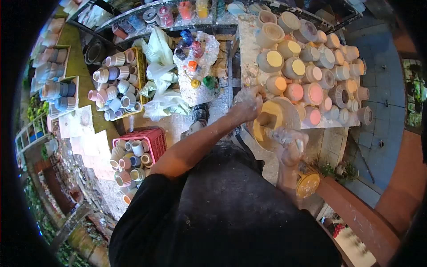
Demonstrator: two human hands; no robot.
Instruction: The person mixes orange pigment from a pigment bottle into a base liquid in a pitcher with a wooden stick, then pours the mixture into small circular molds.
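Note:
A round bucket [289, 116] with yellowish liquid inside is in front of my body, beside the table edge. My left hand [247, 103] is closed at the bucket's upper left rim, gripping it. Powder-covered and curled, my right hand [289, 141] is over the bucket's lower right side; its fingers are closed, and what they hold, if anything, is too small to make out. Just beyond the bucket, rows of moulds or pots with yellow [274, 58], orange and pink [313, 94] round tops cover the white table [249, 66].
A yellow crate [141, 66] of small pots and a red crate [153, 141] of cups stand at the left. Between them and the table, a white-covered stand [184, 73] bears coloured bottles. A yellow-lidded container [308, 184] is near my right forearm. Jars line the back shelf [169, 27].

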